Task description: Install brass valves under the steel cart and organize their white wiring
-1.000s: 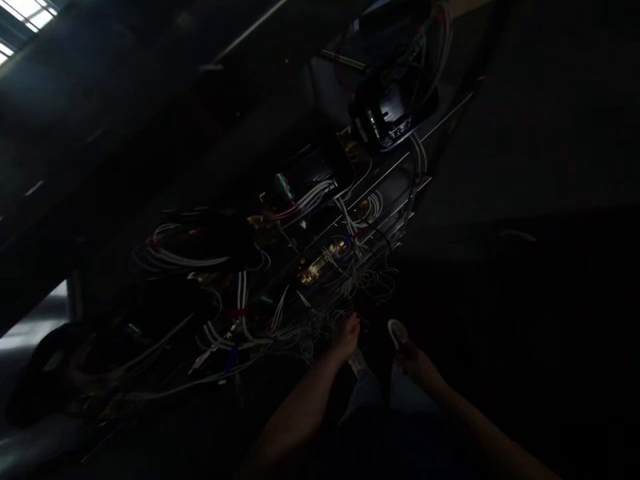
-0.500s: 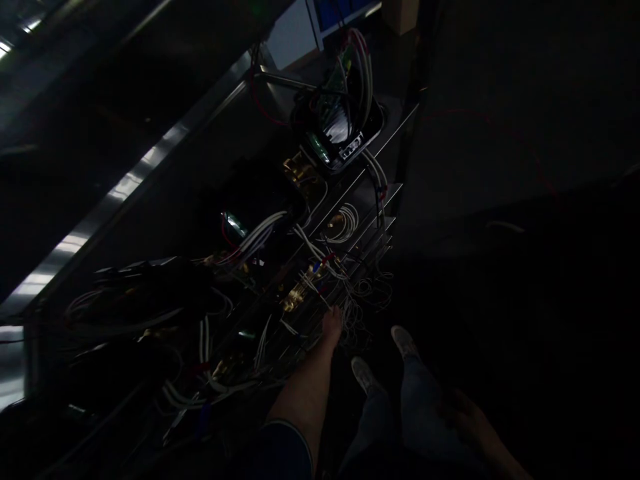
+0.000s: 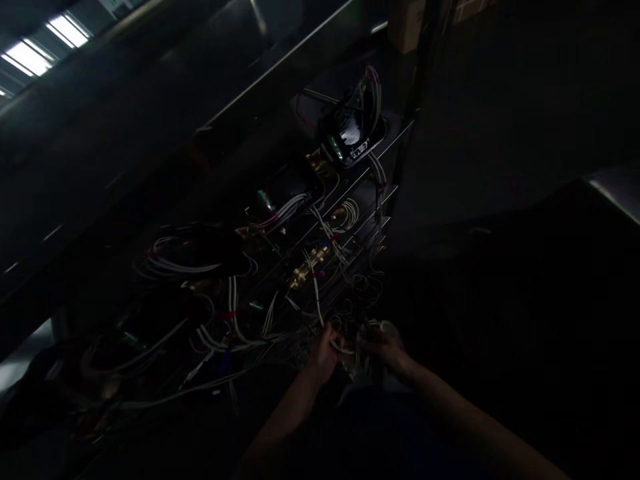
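Observation:
The picture is very dark. My left hand [image 3: 324, 352] is closed around a white cable [image 3: 317, 297], which runs down to it from beside a brass fitting [image 3: 303, 275] on the rack. A short length of this cable curves out of the fingers towards the right. Just across from it, my right hand [image 3: 387, 348] is closed near the cable's end. Its fingers sit in shadow, and what they hold cannot be made out. Thin loose wires [image 3: 367, 287] hang in loops above both hands.
On the slatted metal rack, black housings [image 3: 353, 133] with white and red wires stand in a slanting row. A coil of white cable [image 3: 351, 212] lies between them. More cable bundles [image 3: 233, 307] spread at the left. A cardboard box [image 3: 406, 25] stands at the back.
My right hand has come in from the lower right beside my left hand. My left hand has come down and nearer to me with the cable. The view has shifted.

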